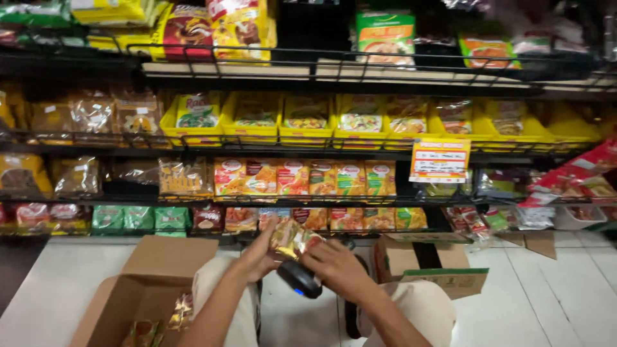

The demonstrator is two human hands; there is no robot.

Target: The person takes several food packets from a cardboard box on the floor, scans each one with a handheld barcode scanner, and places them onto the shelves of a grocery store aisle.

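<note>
Low in front of a shop shelf, two bare hands are seen from above, meeting over pale-trousered knees. A shiny gold and orange snack packet (292, 239) is held between them, just above the floor and level with the bottom shelf. The left hand (260, 254) is closed around the packet's left side, thumb on top. The right hand (334, 265) is wrapped around the grip of a black handheld scanner (299, 281) (a small blue light shows on its underside), with its fingertips also touching the packet's right edge. The scanner sits directly beneath the packet.

To the left, an open cardboard box (151, 286) stands on the white tiled floor (553, 289), with more foil packets (157, 324) lying in its bottom. To the right, a second cardboard box (427, 263) with a green band rests near the right knee.

Behind the hands, black wire shelves (308, 149) are filled with rows of packets: orange and red ones on the lower levels, yellow trays (305, 132) of sachets above, and clear bags of brown goods at the left. A yellow and white price sign (440, 160) hangs from a shelf edge at the right.
</note>
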